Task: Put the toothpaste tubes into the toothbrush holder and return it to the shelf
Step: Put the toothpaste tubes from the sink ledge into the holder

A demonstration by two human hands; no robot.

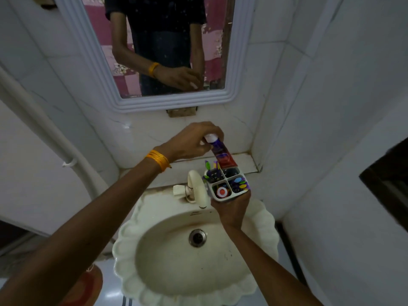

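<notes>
My right hand [233,206] grips a white toothbrush holder [227,184] with four compartments from below, above the sink's back edge. Toothbrushes [211,171] stand in its left compartment, and a red-and-white cap [221,192] shows in the near one. My left hand [194,141], with an orange band at the wrist, pinches the white-capped top of a purple and red toothpaste tube [223,154]. The tube's lower end stands in the far compartment. The marble shelf [245,160] lies just behind the holder.
A cream scalloped sink [176,261] with a drain sits below, its cream tap [196,188] just left of the holder. A white-framed mirror [154,100] hangs above the shelf. Tiled walls close in at left and right, and a white pipe [44,133] runs down the left.
</notes>
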